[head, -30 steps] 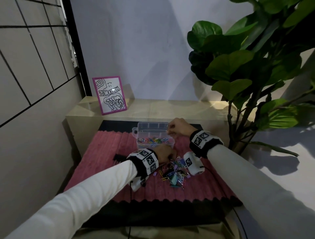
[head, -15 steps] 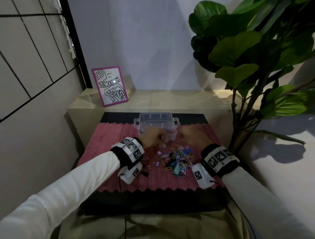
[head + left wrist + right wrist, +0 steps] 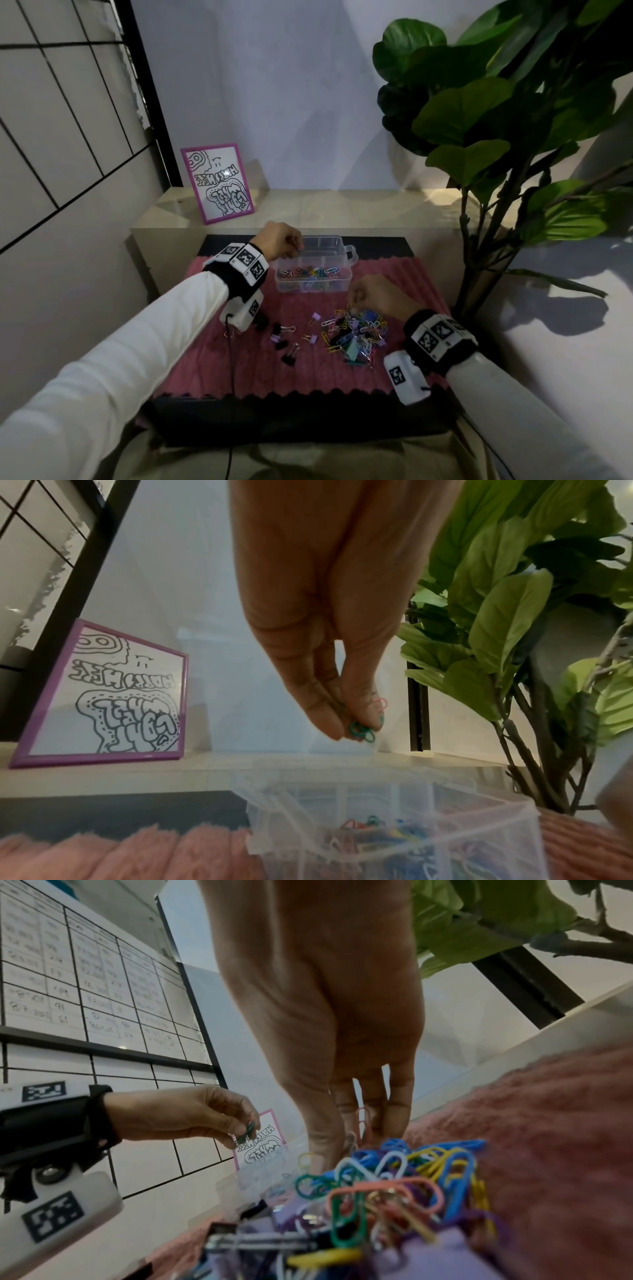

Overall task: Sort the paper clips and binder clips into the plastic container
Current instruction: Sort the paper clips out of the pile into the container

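A pink ribbed mat (image 3: 239, 370) covered the low table. The left hand (image 3: 279, 240) pinched green clips (image 3: 361, 730) above the container (image 3: 342, 291), far centre. The right hand (image 3: 376, 296) pinched a clip at the pile (image 3: 356, 332) just nearer; binder clips (image 3: 284, 337) lay left. Clips seemed light, stiff and tangle-prone, best nipped at a loop. The framed drawing's (image 3: 217, 183) lettering was unreadable.

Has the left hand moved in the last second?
Yes. The left hand went from the near side of the plastic container, by the clip pile, up over the container's far-left corner, pinching paper clips.
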Demonstrator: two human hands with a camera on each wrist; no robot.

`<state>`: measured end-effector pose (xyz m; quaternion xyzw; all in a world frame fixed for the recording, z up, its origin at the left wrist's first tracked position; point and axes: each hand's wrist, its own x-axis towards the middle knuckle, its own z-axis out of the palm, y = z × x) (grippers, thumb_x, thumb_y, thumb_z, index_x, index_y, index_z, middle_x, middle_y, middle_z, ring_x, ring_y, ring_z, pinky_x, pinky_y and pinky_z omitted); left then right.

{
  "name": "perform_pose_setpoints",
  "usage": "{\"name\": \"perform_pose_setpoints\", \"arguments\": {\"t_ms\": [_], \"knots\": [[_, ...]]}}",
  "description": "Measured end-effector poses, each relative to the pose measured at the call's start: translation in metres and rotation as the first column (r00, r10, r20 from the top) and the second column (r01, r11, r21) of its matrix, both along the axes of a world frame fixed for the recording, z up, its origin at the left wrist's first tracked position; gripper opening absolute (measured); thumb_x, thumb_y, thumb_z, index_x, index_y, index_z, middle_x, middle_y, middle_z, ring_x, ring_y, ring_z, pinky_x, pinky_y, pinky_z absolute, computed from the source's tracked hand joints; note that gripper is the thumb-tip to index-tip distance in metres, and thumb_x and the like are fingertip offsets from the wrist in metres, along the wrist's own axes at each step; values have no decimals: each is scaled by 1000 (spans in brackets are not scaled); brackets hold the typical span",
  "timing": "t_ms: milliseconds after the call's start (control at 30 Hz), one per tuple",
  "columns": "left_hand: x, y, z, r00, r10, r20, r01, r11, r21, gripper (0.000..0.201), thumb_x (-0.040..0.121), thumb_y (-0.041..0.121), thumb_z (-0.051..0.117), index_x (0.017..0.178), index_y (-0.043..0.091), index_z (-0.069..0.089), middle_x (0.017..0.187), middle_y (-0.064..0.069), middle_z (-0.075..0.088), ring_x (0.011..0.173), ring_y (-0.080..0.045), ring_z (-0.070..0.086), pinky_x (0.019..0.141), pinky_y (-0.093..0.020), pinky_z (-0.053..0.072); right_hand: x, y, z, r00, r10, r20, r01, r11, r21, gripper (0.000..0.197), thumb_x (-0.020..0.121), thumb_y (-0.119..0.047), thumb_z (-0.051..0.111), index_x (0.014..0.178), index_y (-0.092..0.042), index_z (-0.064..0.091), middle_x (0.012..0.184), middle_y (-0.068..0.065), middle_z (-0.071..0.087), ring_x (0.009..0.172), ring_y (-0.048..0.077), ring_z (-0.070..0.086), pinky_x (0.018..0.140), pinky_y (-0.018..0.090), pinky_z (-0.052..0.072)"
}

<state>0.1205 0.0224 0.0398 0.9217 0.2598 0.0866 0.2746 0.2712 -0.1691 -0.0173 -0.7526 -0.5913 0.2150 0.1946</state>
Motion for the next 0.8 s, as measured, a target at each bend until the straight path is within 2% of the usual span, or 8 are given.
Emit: {"name": "perform_pose_setpoints", "arguments": {"t_ms": [100, 167, 300, 400, 533, 600, 700, 800], "knots": [[-2, 0, -2, 997, -7, -71, 8, 1000, 12, 20, 81, -6, 58, 98, -1, 68, 97, -20, 71, 69, -11, 64, 48, 0, 42, 4, -1, -2, 989, -53, -137, 67, 993, 97, 10, 71, -4, 74, 73, -10, 67, 65, -2, 63, 60, 4, 56, 61, 17, 43], [-5, -4, -3, 994, -11, -107, 11, 1000, -2, 25, 84, -5, 54, 103, 1, 67, 103, -17, 70, 86, -18, 64, 50, 0, 41, 7, -1, -2, 978, -74, -197, 102, 985, 140, 8, 71, -3, 75, 74, -5, 68, 65, -2, 64, 57, 0, 58, 61, 11, 44], [-11, -17, -2, 998, -11, -63, 13, 1000, 29, 34, 85, -8, 46, 114, 1, 62, 117, -15, 64, 102, -24, 64, 76, -17, 43, 12, -3, 0, 932, -83, -353, 170, 959, 225, 13, 71, 0, 74, 80, 6, 68, 71, 8, 66, 55, -2, 61, 59, 11, 50], [-18, -29, -5, 998, -52, -26, 53, 997, 51, 38, 84, -10, 45, 115, 3, 62, 117, -12, 64, 101, -21, 64, 78, -17, 44, 10, -7, 7, 841, -90, -533, 246, 942, 229, 11, 72, 3, 72, 81, 6, 68, 74, 9, 69, 62, 5, 65, 65, 16, 54], [-21, -43, -16, 996, -79, 33, 78, 997, 13, 32, 84, -10, 47, 106, 5, 66, 106, -10, 70, 85, -11, 63, 64, 2, 42, 7, -5, 23, 734, -70, -676, 261, 948, 185, 8, 78, 1, 67, 78, -6, 66, 74, 3, 71, 67, 14, 68, 64, 19, 55], [-18, -53, -24, 993, -120, 12, 120, 992, -38, 29, 83, -11, 49, 102, 2, 66, 101, -13, 70, 79, -12, 62, 64, -1, 44, 4, 4, 33, 742, -79, -666, 245, 957, 159, 4, 81, 2, 64, 82, -2, 63, 79, 10, 67, 66, 17, 66, 58, 20, 56], [-12, -68, -34, 978, -201, -62, 198, 979, -56, 27, 80, -11, 51, 98, 0, 67, 96, -16, 71, 78, -19, 66, 72, -18, 50, 0, 29, 50, 760, -121, -639, 254, 960, 120, 8, 82, 7, 61, 82, -1, 60, 76, 12, 63, 60, 16, 65, 55, 20, 56], [-8, -70, -42, 964, -245, -108, 232, 966, -114, 31, 81, -15, 45, 102, -2, 65, 100, -20, 69, 85, -29, 68, 64, -14, 50, 0, 58, 55, 808, -143, -571, 253, 960, 118, 12, 80, 14, 58, 80, 1, 59, 70, 12, 60, 46, 8, 63, 48, 18, 53]]}}
